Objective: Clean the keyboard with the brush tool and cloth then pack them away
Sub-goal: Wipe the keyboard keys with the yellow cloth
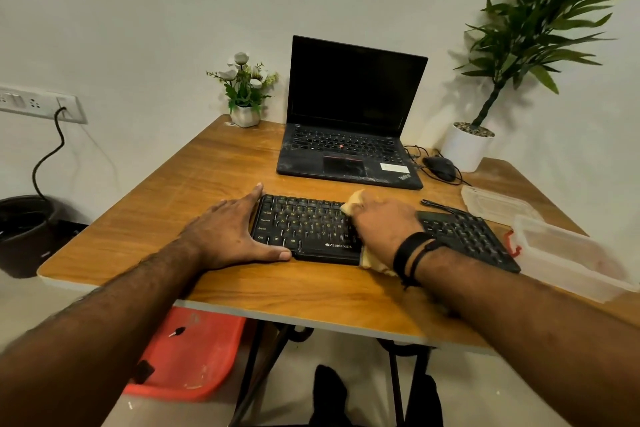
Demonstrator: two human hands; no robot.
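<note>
- Black keyboard (308, 230) lies flat on a wooden table (214, 163), near the front edge, with a printed brand name on its lower rim.
- Left hand (230, 230) rests flat at the keyboard's left end, fingers straight and spread; the forefinger lies along the far corner and the thumb along the near edge, so the hand brackets that end without curling round it.
- Right hand (382, 224) presses down on the middle of the keyboard, fingers curled over a pale yellow cloth (353, 203). Cloth shows beyond the fingertips and again under the wrist at the keyboard's near edge.
- Dark bands circle the right wrist.
- Slim black brush tool (440, 206) lies on the table just past the keyboard's far right corner, apart from both hands.
- Clear plastic box (568, 258) sits at the right edge of the table, touching or just beside the keyboard's right end; its clear lid (495, 203) lies separately behind it.
- Open black laptop (349, 114) with a dark screen stands behind the keyboard, a black mouse (440, 166) and its cable to its right.
- Small flower pot (245, 114) sits at the far left corner; a tall leafy plant in a white pot (465, 146) stands at the far right.
- Red plastic stool (194, 354) shows under the table.
</note>
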